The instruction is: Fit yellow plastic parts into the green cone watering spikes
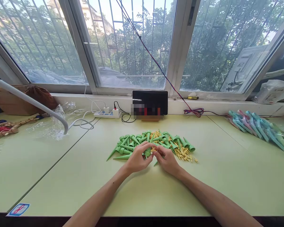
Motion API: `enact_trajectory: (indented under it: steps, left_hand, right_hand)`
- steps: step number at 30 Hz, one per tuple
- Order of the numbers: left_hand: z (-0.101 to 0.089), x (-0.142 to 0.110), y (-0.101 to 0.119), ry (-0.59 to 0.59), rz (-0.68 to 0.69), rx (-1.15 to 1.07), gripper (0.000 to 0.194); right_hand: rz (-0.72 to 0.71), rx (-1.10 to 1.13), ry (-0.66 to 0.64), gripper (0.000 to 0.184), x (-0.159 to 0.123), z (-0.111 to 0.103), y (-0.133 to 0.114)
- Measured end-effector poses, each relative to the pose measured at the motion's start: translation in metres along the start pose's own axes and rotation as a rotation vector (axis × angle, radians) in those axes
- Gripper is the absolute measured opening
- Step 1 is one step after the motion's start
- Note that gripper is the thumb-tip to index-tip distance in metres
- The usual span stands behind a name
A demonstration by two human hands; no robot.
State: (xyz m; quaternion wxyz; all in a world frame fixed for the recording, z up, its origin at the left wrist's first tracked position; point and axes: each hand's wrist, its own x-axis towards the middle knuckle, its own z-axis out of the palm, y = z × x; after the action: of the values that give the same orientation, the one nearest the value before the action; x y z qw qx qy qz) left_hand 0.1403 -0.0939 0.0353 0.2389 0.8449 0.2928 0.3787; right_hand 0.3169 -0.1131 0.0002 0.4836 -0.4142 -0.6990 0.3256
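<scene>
My left hand [137, 159] curls around a green plastic watering spike [147, 153], its wide collar low between thumb and fingers. Close against it, my right hand [167, 159] pinches a small yellow plastic piece [153, 149] at the spike. Fingers partly cover the contact, so I cannot tell how far the piece is in. Just beyond both hands lies a heap of similar green spikes [125, 151], pointing various ways. Loose yellow pieces [183, 154] are scattered at the heap's right side, with more among the spikes at the back.
A dark tablet [150, 101] leans by the window behind the heap. Left of it are a white power strip [107, 114] and a white curved lamp arm [38, 104]. Coiled wire [196, 112] lies back right; plastic-wrapped coloured items [257, 126] sit at far right.
</scene>
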Motion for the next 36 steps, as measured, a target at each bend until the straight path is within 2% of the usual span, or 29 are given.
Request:
enact_trajectory:
  steps: [7, 22, 29, 36]
  left_hand:
    - [-0.0049, 0.0010, 0.0041, -0.016, -0.065, -0.081, 0.035]
    - [-0.0022, 0.0017, -0.0031, 0.000, -0.207, -0.332, 0.023]
    - [0.0000, 0.0004, -0.0047, 0.009, -0.252, -0.465, 0.040]
    - [0.0009, 0.0011, -0.0026, 0.045, -0.255, -0.439, 0.057]
  right_hand:
    - [-0.002, 0.009, 0.020, 0.024, 0.0002, 0.0006, -0.0017]
    - [0.024, 0.011, 0.022, 0.027, 0.0002, -0.0002, 0.0023]
    - [0.010, 0.033, 0.018, 0.027, -0.0001, -0.0001, 0.0025]
    - [0.012, 0.014, 0.003, 0.030, -0.0002, -0.0004, 0.0007]
